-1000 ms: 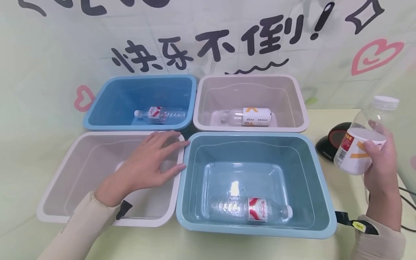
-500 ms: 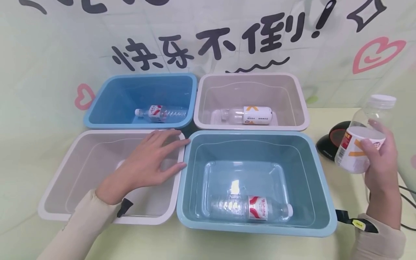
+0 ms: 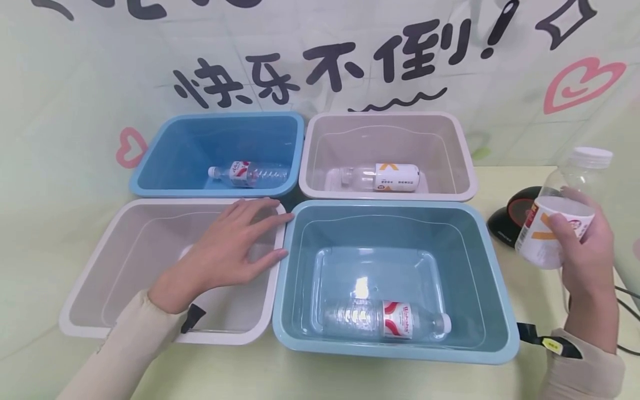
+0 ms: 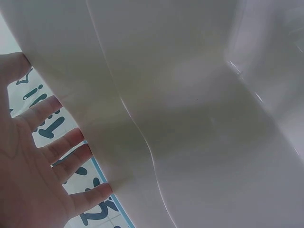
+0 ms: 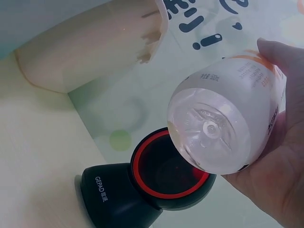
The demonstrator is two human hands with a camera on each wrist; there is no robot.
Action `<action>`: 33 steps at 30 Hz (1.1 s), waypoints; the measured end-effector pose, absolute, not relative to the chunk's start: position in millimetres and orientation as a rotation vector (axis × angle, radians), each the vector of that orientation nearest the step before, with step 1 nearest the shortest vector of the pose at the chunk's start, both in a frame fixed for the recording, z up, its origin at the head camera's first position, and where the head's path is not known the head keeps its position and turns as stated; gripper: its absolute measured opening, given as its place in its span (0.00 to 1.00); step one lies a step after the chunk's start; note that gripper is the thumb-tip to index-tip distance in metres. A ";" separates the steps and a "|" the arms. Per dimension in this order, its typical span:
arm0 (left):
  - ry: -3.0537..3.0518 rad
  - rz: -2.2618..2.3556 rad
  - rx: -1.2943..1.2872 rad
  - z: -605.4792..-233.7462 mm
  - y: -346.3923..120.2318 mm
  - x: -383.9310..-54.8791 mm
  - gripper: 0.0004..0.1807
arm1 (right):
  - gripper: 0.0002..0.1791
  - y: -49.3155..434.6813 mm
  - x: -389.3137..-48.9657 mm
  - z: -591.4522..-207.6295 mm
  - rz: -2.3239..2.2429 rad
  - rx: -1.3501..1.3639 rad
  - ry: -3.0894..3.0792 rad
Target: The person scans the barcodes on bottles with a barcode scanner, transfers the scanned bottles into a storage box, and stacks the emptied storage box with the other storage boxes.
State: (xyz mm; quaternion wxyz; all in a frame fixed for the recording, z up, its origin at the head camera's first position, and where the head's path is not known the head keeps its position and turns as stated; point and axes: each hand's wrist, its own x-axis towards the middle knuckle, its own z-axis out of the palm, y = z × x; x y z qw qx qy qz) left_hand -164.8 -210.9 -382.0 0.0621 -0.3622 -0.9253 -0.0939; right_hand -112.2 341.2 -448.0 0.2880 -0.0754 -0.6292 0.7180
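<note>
At the right of the head view my right hand [image 3: 587,250] grips a clear plastic bottle [image 3: 557,222] with a white cap and a white, orange-marked label. It is tilted, cap up; the right wrist view looks at its base [image 5: 211,128]. A black scanner-like device [image 5: 147,178] with a red ring, lettered GEPAD, stands below the bottle there. My left hand [image 3: 227,247] rests with fingers spread on the right rim of the near-left pale bin [image 3: 120,255]. In the left wrist view its fingertips [image 4: 76,135] touch that rim.
A light-blue bin [image 3: 400,358] at near right holds a red-labelled bottle [image 3: 395,320]. Behind it, a pinkish bin [image 3: 462,166] holds a white-labelled bottle [image 3: 395,176]. The far-left blue bin [image 3: 155,155] contains another red-labelled bottle [image 3: 240,173]. Black cables [image 3: 627,308] lie at the right edge.
The bottle has turned a little in my right hand, so its red label patch has shifted to the left and shows less. My left hand stays where it was.
</note>
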 end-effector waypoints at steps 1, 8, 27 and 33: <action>-2.798 -0.283 -1.095 -381.9 -210.7 -164.9 0.36 | 0.30 341.6 -112.3 -448.5 1.924 -0.199 -1.668; -2.802 -0.293 -1.096 -381.2 -210.7 -165.2 0.36 | 0.32 345.4 -113.1 -451.1 1.916 -0.144 -1.638; -2.835 -0.282 -1.071 -381.0 -210.2 -164.3 0.36 | 0.32 350.6 -113.7 -449.3 2.075 -0.139 -1.643; -2.834 -0.282 -1.073 -381.0 -210.1 -164.2 0.36 | 0.37 345.0 -109.0 -447.3 1.909 -0.101 -1.781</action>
